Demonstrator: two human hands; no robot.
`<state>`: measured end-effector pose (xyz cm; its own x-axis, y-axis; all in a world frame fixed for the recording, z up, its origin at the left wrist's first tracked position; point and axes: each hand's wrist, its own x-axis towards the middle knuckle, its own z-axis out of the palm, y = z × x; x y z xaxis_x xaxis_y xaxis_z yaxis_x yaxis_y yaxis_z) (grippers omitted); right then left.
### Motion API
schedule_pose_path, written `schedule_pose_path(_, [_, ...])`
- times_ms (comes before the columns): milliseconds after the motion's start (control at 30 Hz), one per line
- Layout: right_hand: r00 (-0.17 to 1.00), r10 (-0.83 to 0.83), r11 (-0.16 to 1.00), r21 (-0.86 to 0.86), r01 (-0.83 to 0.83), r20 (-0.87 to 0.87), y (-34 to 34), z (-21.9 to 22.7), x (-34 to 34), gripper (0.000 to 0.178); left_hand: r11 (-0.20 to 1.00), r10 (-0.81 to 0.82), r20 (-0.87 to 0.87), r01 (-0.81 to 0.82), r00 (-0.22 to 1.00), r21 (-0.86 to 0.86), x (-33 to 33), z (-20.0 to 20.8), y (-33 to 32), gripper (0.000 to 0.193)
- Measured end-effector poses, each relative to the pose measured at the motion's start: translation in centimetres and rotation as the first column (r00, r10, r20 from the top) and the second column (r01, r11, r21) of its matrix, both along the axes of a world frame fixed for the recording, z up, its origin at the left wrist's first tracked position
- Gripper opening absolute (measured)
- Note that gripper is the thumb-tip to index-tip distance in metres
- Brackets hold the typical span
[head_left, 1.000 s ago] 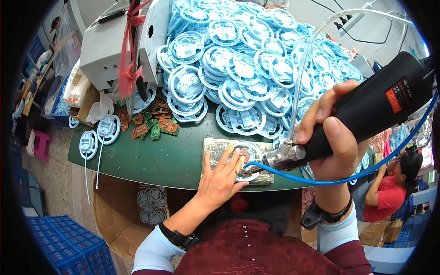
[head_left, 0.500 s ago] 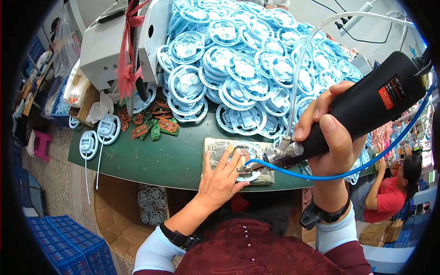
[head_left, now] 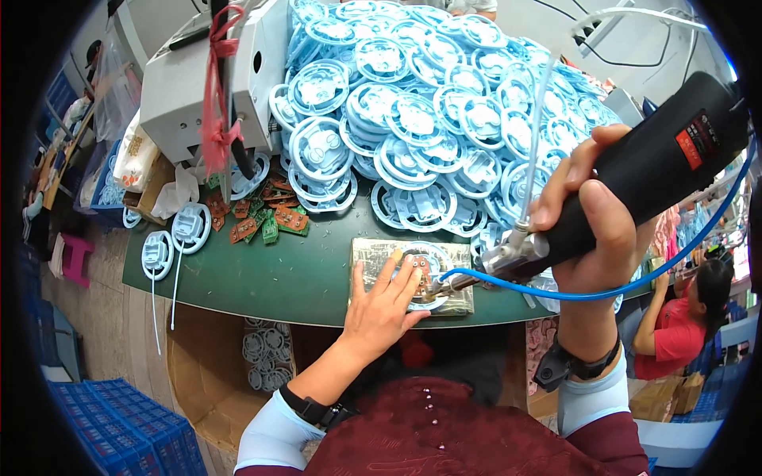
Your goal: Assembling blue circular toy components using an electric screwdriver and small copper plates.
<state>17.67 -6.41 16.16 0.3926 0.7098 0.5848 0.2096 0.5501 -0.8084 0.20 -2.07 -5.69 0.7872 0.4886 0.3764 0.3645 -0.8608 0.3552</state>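
My left hand (head_left: 379, 309) lies flat with fingers spread over a light-blue plastic ring part (head_left: 447, 266), pressing on a small brown circuit board (head_left: 421, 270) inside it. Beneath them is a flat, metallic-looking block (head_left: 366, 251) near the table's front edge. A black electric screwdriver (head_left: 671, 163) is gripped in my right hand (head_left: 595, 214), tilted down to the left. Its metal nose reaches the lower right of the board, just beside my left fingertips. Whether the bit touches a screw is too small to tell. A blue tube and a clear hose run to the tool.
A large heap of light-blue plastic parts (head_left: 413, 119) covers the table's back. Loose circuit boards (head_left: 270, 218) lie left of it, by a grey machine (head_left: 210, 87). Two parts with dangling straps (head_left: 190, 226) rest at the left edge. Another person (head_left: 683, 317) sits at right.
My right hand and the screwdriver have shifted right, and the tool's nose has moved right across the board. My left hand stays on the part. The view has shifted slightly.
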Motion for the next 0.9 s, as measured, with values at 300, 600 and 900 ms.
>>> schedule_pose_path(300, [1.000, -0.007, 0.998, -0.068, 0.008, 0.008, 0.7, -1.2, -1.2, 0.051, 1.000, 0.007, -0.021, -0.008, 1.000, -0.024, -0.3, -0.1, 0.0, 0.069])
schedule_pose_path(600, [0.999, -0.021, 0.998, -0.063, 0.020, -0.028, 0.7, -2.2, -0.8, 0.050, 1.000, 0.006, -0.023, -0.006, 1.000, -0.024, -0.1, -0.1, -0.1, 0.069])
schedule_pose_path(900, [0.990, 0.080, 0.993, 0.099, -0.069, -0.113, -0.2, -2.9, -1.6, 0.039, 1.000, 0.017, -0.028, -0.016, 0.999, 0.014, -0.1, 0.5, 0.3, 0.068])
